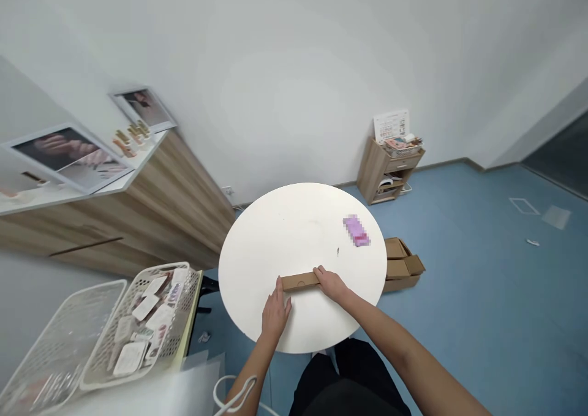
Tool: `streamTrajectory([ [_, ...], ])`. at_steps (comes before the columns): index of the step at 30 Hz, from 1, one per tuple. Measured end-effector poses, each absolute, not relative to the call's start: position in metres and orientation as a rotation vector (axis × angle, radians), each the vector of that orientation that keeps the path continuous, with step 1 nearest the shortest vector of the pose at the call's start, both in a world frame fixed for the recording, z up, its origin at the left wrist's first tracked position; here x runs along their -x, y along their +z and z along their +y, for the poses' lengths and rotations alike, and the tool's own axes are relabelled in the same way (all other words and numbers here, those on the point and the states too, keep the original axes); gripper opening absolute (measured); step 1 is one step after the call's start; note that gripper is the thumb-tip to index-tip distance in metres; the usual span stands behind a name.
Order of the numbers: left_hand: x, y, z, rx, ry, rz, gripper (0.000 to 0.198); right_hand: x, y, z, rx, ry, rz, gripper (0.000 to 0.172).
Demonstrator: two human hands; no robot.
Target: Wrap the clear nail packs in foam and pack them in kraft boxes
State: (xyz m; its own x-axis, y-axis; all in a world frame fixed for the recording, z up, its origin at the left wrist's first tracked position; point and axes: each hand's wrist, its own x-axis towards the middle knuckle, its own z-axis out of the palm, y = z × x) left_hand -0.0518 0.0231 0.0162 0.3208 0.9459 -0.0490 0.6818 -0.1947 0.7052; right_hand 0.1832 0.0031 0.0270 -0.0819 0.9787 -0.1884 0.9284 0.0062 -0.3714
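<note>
A long, narrow brown cardboard box [299, 281] lies near the front of the round white table [257, 244]. My left hand [274, 312] is at the box's left end, its fingers stretched out along that end and its thumb held apart below. Over the right end, my right hand [329, 282] grips the box with its fingertips on the upper edge; part of that end is hidden under the hand. Farther right on the tabletop is a blurred pink-purple item [356, 230]. A small dark mark or thin object [338, 252] shows between it and the box.
Open cardboard boxes [404, 268] stand on the floor right of the table. A white basket [138, 324] of packets is at the lower left, beside a clear bin [64, 342]. A small wooden cabinet [388, 168] stands by the wall; a long wooden counter [179, 201] is left.
</note>
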Motion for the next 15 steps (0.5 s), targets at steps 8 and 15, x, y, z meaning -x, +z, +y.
streamTrajectory([
  [8,-0.016,0.034,0.013,-1.301,0.597,1.231,0.064,-0.226,0.051,-0.062,2.129,0.336,-1.891,0.048],
  [15,-0.128,0.047,0.001,-1.202,0.482,1.078,0.053,-0.301,0.057,-0.134,2.143,0.253,-1.429,0.067],
])
